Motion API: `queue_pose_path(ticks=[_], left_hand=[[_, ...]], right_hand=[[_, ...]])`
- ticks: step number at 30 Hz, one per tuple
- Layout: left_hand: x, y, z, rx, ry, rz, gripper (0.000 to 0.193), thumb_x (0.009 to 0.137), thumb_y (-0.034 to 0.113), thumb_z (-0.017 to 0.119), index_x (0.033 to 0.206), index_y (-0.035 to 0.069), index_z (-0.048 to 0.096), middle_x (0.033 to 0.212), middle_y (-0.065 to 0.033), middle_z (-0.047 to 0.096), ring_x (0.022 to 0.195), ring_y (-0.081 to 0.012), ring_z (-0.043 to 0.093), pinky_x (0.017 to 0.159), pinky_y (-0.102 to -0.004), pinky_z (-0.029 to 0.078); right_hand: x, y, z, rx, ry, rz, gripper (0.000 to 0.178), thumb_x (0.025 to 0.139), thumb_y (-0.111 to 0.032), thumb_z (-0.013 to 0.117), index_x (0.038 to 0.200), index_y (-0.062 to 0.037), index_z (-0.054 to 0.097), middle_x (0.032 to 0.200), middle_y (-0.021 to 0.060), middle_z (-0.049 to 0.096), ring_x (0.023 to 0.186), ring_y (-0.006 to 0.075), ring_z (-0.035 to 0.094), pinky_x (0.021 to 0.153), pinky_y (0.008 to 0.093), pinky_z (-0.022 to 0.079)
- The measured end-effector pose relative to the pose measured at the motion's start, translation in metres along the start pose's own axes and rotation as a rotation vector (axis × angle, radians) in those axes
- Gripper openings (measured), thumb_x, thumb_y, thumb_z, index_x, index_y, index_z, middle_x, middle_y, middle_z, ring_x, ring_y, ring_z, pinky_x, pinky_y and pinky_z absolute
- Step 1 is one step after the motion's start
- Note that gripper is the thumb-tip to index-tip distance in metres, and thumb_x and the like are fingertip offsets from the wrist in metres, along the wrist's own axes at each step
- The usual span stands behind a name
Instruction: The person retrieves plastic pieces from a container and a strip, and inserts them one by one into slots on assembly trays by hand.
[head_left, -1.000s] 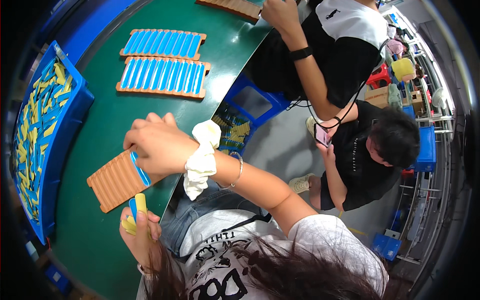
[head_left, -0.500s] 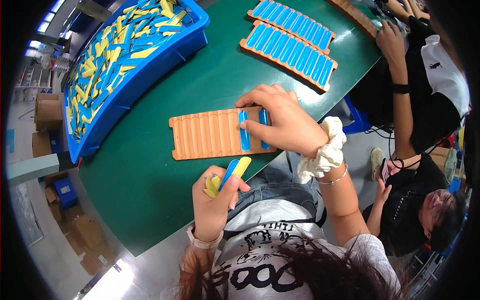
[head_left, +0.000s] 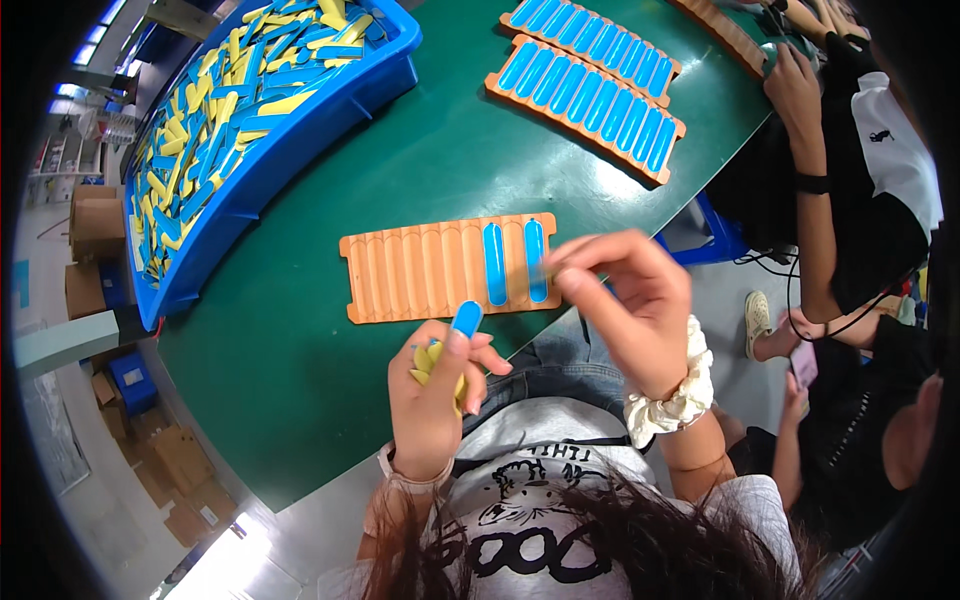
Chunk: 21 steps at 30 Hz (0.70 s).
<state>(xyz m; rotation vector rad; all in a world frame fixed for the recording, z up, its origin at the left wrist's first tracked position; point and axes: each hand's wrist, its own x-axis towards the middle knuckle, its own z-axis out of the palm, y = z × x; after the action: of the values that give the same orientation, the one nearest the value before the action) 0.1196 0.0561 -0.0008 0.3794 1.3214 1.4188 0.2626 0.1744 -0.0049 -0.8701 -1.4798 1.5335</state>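
An orange-brown grooved tray (head_left: pixel 420 268) lies on the green table in front of me. Two blue rounded strips sit in its right part: an inner strip (head_left: pixel 495 262) and an outer strip (head_left: pixel 536 255), with a bare groove between them. My left hand (head_left: pixel 430 385), just below the tray, is closed round several blue and yellow strips; one blue strip (head_left: pixel 467 318) sticks up past the thumb. At the tray's right end my right hand (head_left: pixel 635 315) is raised, thumb and forefinger pinched together. Motion blur hides what is between those fingertips, if anything.
A blue bin (head_left: pixel 330 125) heaped with blue and yellow strips stands at the upper left. Two filled trays (head_left: pixel 590 105) lie at the far side, and part of another tray (head_left: pixel 725 35) lies beyond. On the right are a co-worker's arm (head_left: pixel 808 130) and another person holding a phone (head_left: pixel 803 365).
My right hand has lifted off the inner strip and moved right, toward me. The yellow strip that stuck out of my left hand no longer shows there; a blue one still protrudes.
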Motion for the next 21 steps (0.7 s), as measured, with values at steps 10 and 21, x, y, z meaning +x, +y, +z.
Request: queue_pose_path(ticks=[10, 21], left_hand=[[0.000, 0.002, -0.006, -0.015, 0.050, 0.001, 0.025, 0.096, 0.021, 0.047, 0.087, -0.002, 0.053, 0.067, -0.0135, 0.059, 0.043, -0.0077, 0.039, 0.042, -0.0224, 0.030], [0.002, 0.003, -0.010, 0.031, 0.050, 0.015, 0.023, 0.096, 0.019, 0.048, 0.088, -0.001, 0.053, 0.062, -0.0097, 0.054, 0.042, -0.0071, 0.036, 0.041, -0.0234, 0.028]], right_hand=[[-0.006, 0.008, 0.005, -1.074, -0.106, -0.661, 0.020, 0.066, -0.013, 0.072, 0.085, -0.0099, 0.066, 0.098, -0.0030, 0.064, 0.089, 0.0172, 0.056, 0.073, 0.0369, 0.035], [-0.017, 0.004, 0.020, -1.084, -0.117, -0.435, 0.024, 0.071, -0.021, 0.073, 0.091, -0.0093, 0.069, 0.106, -0.0034, 0.064, 0.097, 0.0184, 0.052, 0.079, 0.0414, 0.027]])
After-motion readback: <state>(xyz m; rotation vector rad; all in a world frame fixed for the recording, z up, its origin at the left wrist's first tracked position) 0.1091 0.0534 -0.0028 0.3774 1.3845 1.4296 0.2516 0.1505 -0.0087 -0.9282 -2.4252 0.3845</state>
